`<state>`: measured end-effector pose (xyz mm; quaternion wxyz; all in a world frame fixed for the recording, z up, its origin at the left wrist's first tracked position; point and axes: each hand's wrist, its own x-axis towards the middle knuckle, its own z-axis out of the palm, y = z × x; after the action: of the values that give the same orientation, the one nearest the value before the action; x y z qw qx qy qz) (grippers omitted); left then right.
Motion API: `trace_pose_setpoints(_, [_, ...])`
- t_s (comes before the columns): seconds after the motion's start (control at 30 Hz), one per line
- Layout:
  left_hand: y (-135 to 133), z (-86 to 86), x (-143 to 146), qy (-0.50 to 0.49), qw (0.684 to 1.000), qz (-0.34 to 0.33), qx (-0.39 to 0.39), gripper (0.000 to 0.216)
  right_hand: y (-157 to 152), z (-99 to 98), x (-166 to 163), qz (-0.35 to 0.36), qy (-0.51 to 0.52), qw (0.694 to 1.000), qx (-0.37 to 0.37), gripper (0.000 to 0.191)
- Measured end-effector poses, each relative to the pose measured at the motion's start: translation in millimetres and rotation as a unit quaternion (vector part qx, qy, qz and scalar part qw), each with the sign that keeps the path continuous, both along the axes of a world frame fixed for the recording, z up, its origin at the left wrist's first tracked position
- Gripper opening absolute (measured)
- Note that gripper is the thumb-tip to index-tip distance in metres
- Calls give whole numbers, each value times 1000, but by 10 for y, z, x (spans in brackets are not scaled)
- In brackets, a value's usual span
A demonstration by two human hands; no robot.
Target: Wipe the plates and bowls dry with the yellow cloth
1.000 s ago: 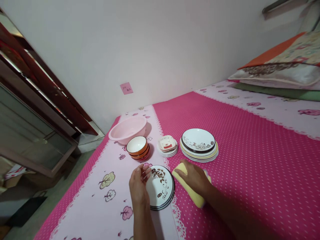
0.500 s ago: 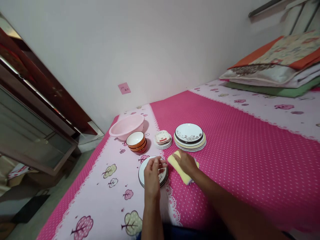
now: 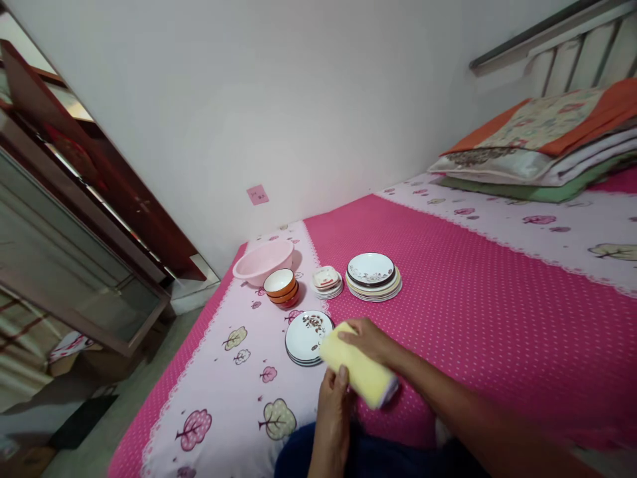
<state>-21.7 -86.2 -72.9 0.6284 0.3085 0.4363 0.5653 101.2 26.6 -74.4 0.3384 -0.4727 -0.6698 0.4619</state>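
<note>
One folded yellow cloth in hand, lower center of frame

Your right hand [image 3: 368, 340] grips the far edge of the yellow cloth [image 3: 359, 368], thumb laid across its upper face; the other fingertips are hidden. Your left hand [image 3: 334, 399] meets the near edge at bottom center, thumb tip against the cloth; its other fingers are partly covered, so cannot tell whether they pinch.

The cloth overlaps the right rim of the floral plates [image 3: 302, 337] in view; contact cannot be told. Above them at center: orange bowls [image 3: 279, 284], stacked, just in front of the pink basin [image 3: 259, 263]; small dishes [image 3: 325, 280] to their right; then a stack of larger plates [image 3: 371, 268]. All sit on the patterned bedspread [image 3: 472, 292]. Upper right: piled pillows [image 3: 552, 133].
</note>
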Motion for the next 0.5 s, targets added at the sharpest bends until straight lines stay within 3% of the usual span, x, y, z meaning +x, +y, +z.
trace_pose_setpoints(0.1, [-233,-128,17,-119,993,-12,-22,68,-469,-25,-88,24,25,999,13,31])
trace_pose_setpoints(0.2, [-322,-282,-57,-150,986,14,-74,74,-783,0,149,-10,40,999,32,32])
trace_pose_setpoints(0.3, [-280,-382,-144,-156,980,57,-113,71,-935,46,755,-61,8,997,37,32])
trace_pose_setpoints(0.37, [-212,-405,-162,-162,977,78,-116,68,-1021,3,1240,-80,-32,996,31,43])
trace_pose_setpoints(0.5, [-64,-419,-125,-155,976,104,-114,60,-1272,-373,1998,-137,-97,985,-34,57])
